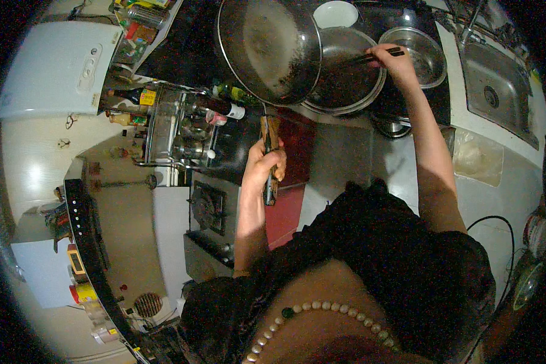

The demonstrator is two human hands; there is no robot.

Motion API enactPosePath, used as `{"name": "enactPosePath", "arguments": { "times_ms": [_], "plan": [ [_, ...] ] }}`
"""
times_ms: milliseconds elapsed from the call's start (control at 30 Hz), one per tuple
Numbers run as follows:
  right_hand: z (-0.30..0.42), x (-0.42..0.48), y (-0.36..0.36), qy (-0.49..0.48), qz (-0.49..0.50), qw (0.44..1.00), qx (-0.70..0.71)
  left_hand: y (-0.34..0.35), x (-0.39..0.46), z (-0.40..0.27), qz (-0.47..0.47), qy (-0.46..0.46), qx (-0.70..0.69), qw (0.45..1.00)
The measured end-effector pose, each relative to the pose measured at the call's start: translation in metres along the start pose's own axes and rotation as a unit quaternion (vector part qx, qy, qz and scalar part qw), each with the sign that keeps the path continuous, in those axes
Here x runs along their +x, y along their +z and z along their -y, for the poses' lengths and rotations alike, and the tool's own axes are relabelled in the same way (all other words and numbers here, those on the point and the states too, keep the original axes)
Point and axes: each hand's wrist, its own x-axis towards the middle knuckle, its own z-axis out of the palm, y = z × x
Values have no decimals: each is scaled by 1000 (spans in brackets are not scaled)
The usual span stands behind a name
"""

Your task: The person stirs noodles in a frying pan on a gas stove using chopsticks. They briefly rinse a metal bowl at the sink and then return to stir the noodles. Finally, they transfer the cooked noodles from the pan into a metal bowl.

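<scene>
My left hand is closed around the handle of a large wok, which is lifted and tilted beside and partly over a dark round pan. In my right hand is a pair of dark chopsticks, their tips reaching into the dark pan. What lies in that pan is too dark to tell. A white bowl sits behind the pan. To the right, partly behind my right hand, stands a metal basin.
A stainless steel sink with a faucet is at the right. Bottles and a metal rack stand left of the wok handle. A gas burner lies below them. A clear plastic bag is near the sink's counter edge.
</scene>
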Motion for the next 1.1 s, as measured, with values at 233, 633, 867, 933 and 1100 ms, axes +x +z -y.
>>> {"name": "enactPosePath", "arguments": {
  "times_ms": [233,633,867,933,1100],
  "plan": [
    [4,-24,50,10,126,970,209,4,7,-1,-10,0,10,1000],
    [-15,-18,43,55,63,964,251,6,18,4,-7,-9,9,1000],
    [-18,-2,-2,60,57,990,115,11,15,5,-31,-12,-10,999],
    [-24,4,-16,38,20,996,75,13,18,3,-30,-16,-3,999],
    [-35,7,1,-29,-39,998,-26,16,24,5,-28,-11,7,1000]
  ]
}}
